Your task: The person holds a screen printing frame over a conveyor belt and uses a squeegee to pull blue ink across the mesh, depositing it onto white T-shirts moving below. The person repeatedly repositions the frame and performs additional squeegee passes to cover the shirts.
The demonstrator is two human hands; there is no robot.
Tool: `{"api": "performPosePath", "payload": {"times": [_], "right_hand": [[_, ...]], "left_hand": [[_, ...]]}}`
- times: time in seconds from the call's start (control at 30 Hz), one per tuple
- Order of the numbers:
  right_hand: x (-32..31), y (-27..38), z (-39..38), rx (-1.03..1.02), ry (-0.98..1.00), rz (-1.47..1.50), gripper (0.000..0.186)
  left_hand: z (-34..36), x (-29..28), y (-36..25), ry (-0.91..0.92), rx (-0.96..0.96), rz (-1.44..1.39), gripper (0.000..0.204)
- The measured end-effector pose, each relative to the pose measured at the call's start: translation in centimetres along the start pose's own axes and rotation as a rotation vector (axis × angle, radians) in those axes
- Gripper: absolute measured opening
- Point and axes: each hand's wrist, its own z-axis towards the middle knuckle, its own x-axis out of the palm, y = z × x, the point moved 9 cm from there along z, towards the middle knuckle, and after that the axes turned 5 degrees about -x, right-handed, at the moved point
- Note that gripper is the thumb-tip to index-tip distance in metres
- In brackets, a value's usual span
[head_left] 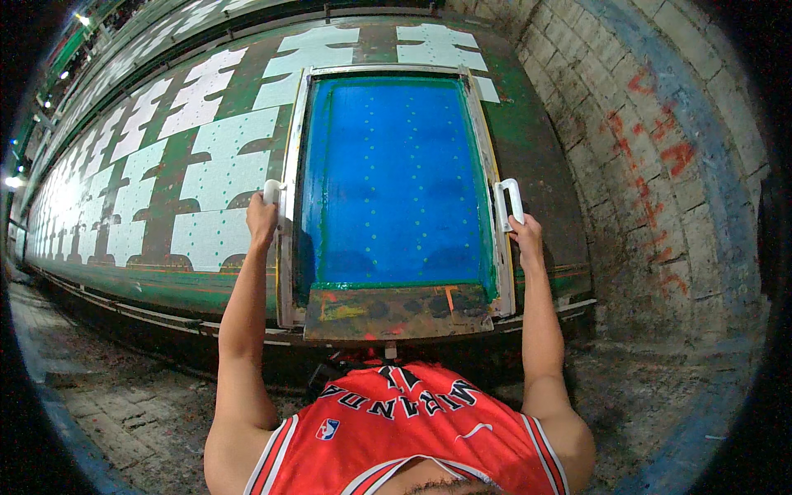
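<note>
A screen printing frame [290,173] with a pale metal rim lies in front of me on a long green-stained table [544,165]. Its blue mesh [396,181] carries columns of small light dots and has green ink along its edges. My left hand [262,219] is closed on the white handle [273,192] at the frame's left side. On the right side, my right hand [527,237] grips the lower end of another white handle [501,206]. A stained flat board [396,313] lies across the frame's near end.
White cut fabric pieces [221,165] with small dots lie in rows on the table to the left and beyond the frame. A grey block wall [643,165] with red marks rises on the right. Along the table's near edge runs a rail [165,318].
</note>
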Motion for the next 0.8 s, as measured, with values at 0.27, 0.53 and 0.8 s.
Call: {"api": "performPosePath", "payload": {"times": [0.27, 0.53, 0.8], "right_hand": [[-2.7, 5.5, -4.1, -0.540, -0.389, -0.842, 0.039], [13.9, 10.5, -19.6, -0.821, 0.762, -0.586, 0.062], [17.7, 9.4, -24.8, -0.757, 0.956, -0.825, 0.073]], "left_hand": [[-2.8, 2.4, -0.5, 0.008, -0.021, 0.144, 0.042], [-0.3, 1.8, -1.3, 0.244, 0.129, 0.046, 0.042], [1.3, 2.9, -2.3, 0.212, 0.296, -0.040, 0.057]]}}
